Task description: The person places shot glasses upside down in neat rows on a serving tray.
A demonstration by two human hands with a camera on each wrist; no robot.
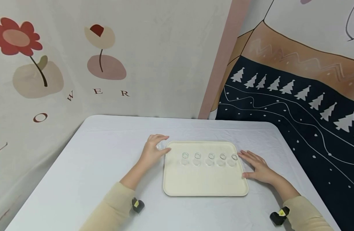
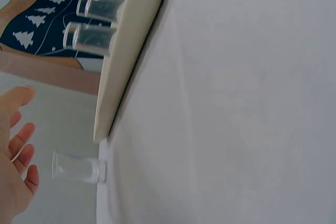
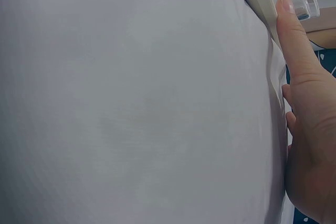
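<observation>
A cream tray (image 1: 206, 184) lies on the table, with several small clear glass cups (image 1: 210, 161) standing upright in a row across it. One more clear cup (image 2: 79, 168) stands on the tablecloth just left of the tray, partly hidden behind my left hand (image 1: 151, 150) in the head view. That hand's thumb and fingers are spread apart beside this cup, with a gap showing between fingers and glass in the left wrist view. My right hand (image 1: 259, 168) rests at the tray's right edge, fingers extended, its thumb (image 3: 294, 38) against the rim near the rightmost cup.
A white cloth (image 1: 87, 179) covers the table under the tray. Behind it hangs a pale curtain (image 1: 165, 64) with flower prints, and to the right a dark fabric (image 1: 281, 118) with white trees. Black wrist cameras (image 1: 138, 205) sit at both sleeves.
</observation>
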